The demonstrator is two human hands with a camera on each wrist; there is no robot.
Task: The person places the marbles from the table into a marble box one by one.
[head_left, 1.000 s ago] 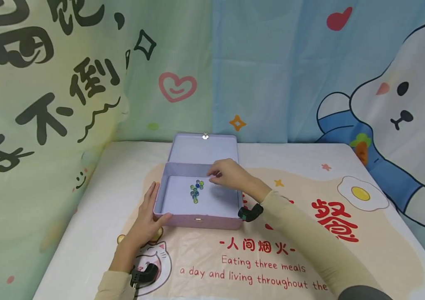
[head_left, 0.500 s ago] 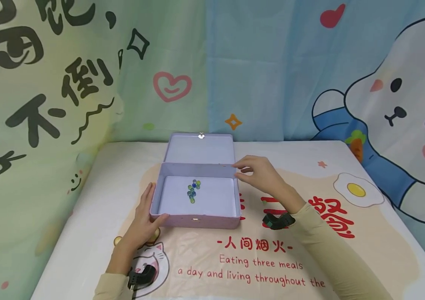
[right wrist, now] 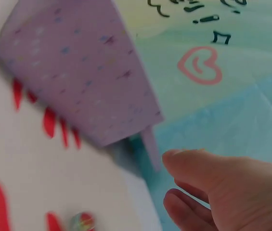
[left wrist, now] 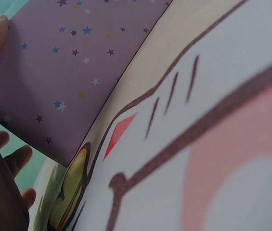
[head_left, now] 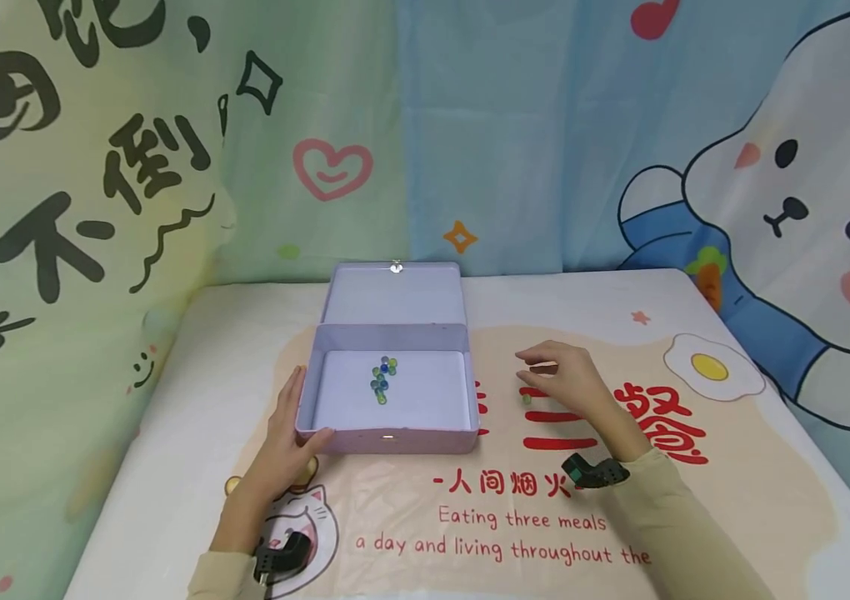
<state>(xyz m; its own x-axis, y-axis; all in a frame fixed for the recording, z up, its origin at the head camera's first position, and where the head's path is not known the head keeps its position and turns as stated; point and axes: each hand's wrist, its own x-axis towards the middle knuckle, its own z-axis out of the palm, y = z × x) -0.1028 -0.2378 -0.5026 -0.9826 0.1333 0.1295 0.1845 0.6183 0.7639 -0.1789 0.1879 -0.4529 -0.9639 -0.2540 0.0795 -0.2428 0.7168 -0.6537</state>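
Observation:
A lilac hinged tin box [head_left: 386,442] stands on the table with its lid [head_left: 392,293] raised at the back. Several blue and green glass marbles [head_left: 382,385] lie clustered on its floor. My left hand [head_left: 280,442] grips the box's front left corner, thumb at the front rim and fingers along the left side. Its star-printed wall [left wrist: 78,62] fills the upper left wrist view. To the right of the box, my right hand [head_left: 563,379] hovers with thumb and fingers apart, nothing between them. One greenish marble [head_left: 526,400] lies on the tablecloth just below its fingertips, blurred in the right wrist view.
The white tablecloth [head_left: 515,575] carries printed red characters, English words and a fried egg. Behind the table hangs a cloth backdrop [head_left: 485,125] with a printed rabbit. A black wrist camera [head_left: 594,472] sits at the right sleeve.
My right hand has moved out of the box, passed over its right rim and come down to the right near the loose marble. The left hand stays at the box corner.

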